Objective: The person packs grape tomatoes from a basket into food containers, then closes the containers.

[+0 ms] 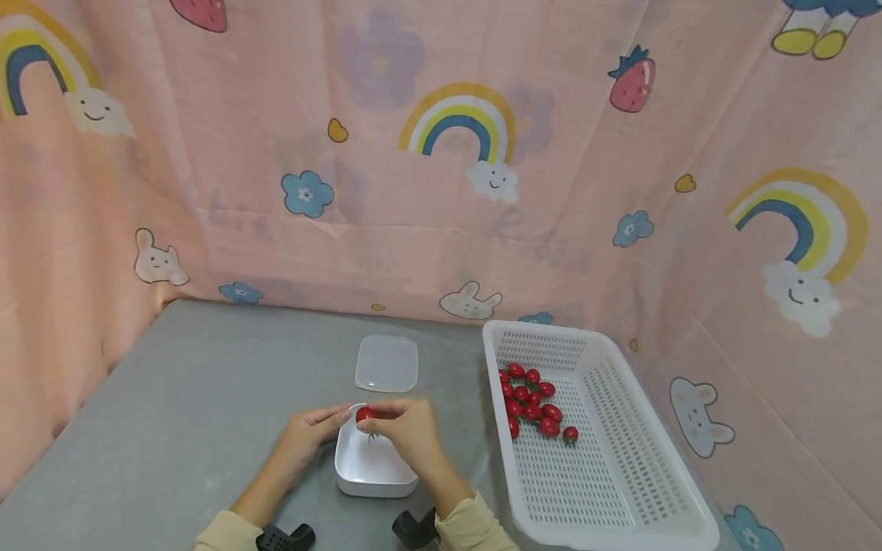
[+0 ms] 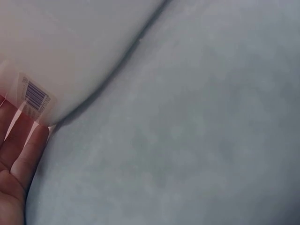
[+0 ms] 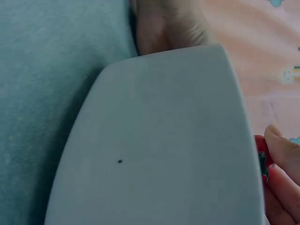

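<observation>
In the head view, my right hand (image 1: pixel 409 428) pinches a red cherry tomato (image 1: pixel 365 414) between thumb and fingers, over the far end of a white plastic box (image 1: pixel 375 488). The tomato's green calyx (image 3: pixel 263 166) shows beside the box wall in the right wrist view. My left hand (image 1: pixel 303 440) holds the box at its far left corner, with its fingers (image 2: pixel 30 154) against the wall near a barcode label (image 2: pixel 36 96). A square translucent lid (image 1: pixel 387 363) lies flat on the table beyond the box.
To the right stands a large white slotted basket (image 1: pixel 599 490), with several cherry tomatoes (image 1: pixel 532 412) along its left side. Grey cloth (image 1: pixel 172 428) covers the table. A pink patterned curtain (image 1: pixel 386 252) hangs behind it and to the sides.
</observation>
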The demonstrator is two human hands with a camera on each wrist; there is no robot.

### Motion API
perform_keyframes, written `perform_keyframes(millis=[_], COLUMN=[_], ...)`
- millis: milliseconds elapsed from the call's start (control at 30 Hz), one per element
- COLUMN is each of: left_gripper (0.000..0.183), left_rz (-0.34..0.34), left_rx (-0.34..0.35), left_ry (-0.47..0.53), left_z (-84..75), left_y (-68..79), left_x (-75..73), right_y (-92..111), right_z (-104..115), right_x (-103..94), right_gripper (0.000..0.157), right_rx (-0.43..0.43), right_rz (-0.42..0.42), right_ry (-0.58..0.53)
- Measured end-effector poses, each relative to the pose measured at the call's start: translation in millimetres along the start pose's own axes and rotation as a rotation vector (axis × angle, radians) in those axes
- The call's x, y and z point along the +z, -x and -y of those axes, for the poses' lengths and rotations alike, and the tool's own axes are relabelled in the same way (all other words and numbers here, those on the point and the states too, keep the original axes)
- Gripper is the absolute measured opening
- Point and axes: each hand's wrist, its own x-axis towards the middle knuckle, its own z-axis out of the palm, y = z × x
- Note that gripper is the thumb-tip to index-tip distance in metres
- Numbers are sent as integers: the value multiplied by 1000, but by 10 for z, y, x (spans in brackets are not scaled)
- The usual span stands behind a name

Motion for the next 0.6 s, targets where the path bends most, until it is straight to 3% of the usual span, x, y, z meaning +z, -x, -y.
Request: perform_keyframes(millis=[267,600], left_gripper=[37,36], left_rz=[-15,10], left_rx=[16,27], left_ry=[-40,4], left_z=[-13,-5], left_y=[9,11], left_x=[-34,-3], right_y=[15,38], right_z=[-55,-104], right_x=[93,118], right_gripper=[26,26], right_rx=[-23,-35], right_rz=[15,-12], right_ry=[24,37])
